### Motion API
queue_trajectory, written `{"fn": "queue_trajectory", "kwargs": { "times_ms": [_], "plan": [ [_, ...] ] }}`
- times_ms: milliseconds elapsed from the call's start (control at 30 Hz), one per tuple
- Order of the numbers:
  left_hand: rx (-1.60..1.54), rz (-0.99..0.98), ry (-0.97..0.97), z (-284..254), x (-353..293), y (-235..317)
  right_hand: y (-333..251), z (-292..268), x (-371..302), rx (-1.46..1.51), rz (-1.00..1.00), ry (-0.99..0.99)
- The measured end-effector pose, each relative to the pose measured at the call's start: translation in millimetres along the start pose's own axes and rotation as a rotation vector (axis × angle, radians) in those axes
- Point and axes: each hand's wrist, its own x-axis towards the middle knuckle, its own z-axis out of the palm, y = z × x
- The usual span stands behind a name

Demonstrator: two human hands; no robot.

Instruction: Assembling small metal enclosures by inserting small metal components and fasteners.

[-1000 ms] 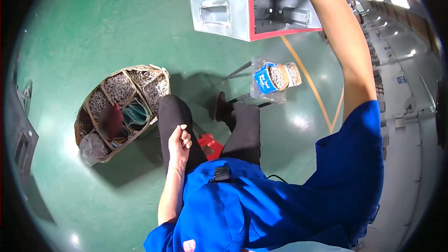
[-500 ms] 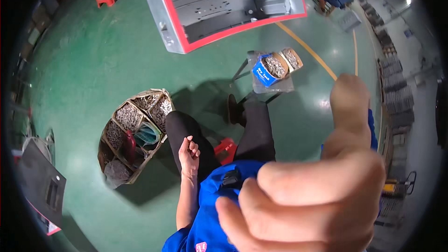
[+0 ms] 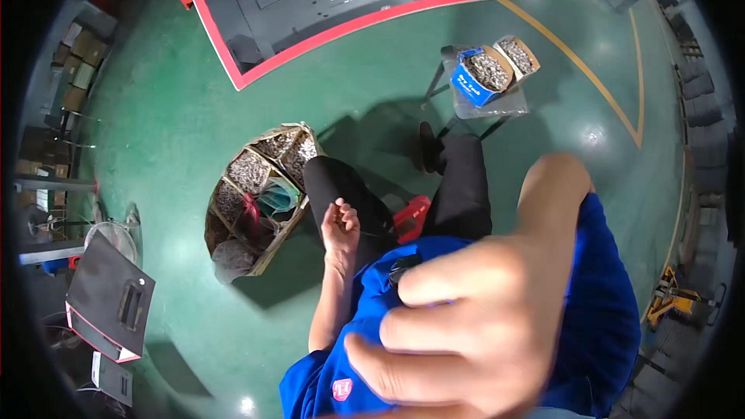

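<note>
My bare right hand (image 3: 473, 326) is looming blurred in front of my blue cloth shirt (image 3: 609, 279), its fingers curling partway inward and pointing left; that elbow is bending sharply. I cannot tell whether it is gripping anything. I am holding my left hand (image 3: 340, 229) palm up over my black-trousered left leg (image 3: 341, 178), fingers loosely half curled; whether something small is sitting inside, I cannot tell. Beside that leg, a brown divided bin (image 3: 278, 240) of small greyish pieces is standing on the green floor (image 3: 171, 155).
</note>
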Motion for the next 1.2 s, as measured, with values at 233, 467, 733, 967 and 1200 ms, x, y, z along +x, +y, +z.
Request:
{"fn": "queue_trajectory", "kwargs": {
  "times_ms": [233, 467, 733, 967, 1200],
  "plan": [
    [-0.079, -0.148, -0.148, 100, -63, -28, 49, 101, -79, -0.088, 0.275, -0.217],
    [0.174, -0.062, -0.198, 123, -65, -30, 63, 153, -134, -0.274, 0.41, -0.417],
    [-0.007, -0.178, -0.297, 112, -48, -26, 72, 164, -142, -0.363, 0.374, -0.413],
    [-0.009, -0.168, -0.215, 94, -29, -23, 89, 169, -150, -0.283, 0.391, -0.398],
    [-0.087, -0.15, -0.149, 84, -12, -23, 103, 180, -161, -0.209, 0.424, -0.42]
  ]
}}
